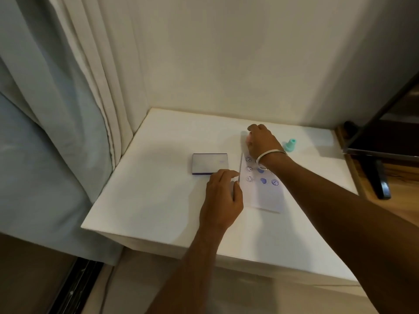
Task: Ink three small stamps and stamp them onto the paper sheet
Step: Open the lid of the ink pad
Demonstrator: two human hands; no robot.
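A white paper sheet [263,196] lies on the white table [158,200], printed with several blue stamp marks: smiley faces, solid blobs and a ring. My left hand [223,198] rests on the sheet's left edge, fingers curled down. My right hand [260,141] is at the sheet's far end, closed around a small pink stamp [248,138] that barely shows between the fingers. A blue ink pad [209,163] lies open to the left of the sheet. A teal stamp [290,145] stands upright to the right of my right hand.
A wall stands behind the table and curtains [68,109] hang at the left. At the right, a dark screen on a black stand [381,182] sits over a wooden surface. The table's front edge drops off close to me.
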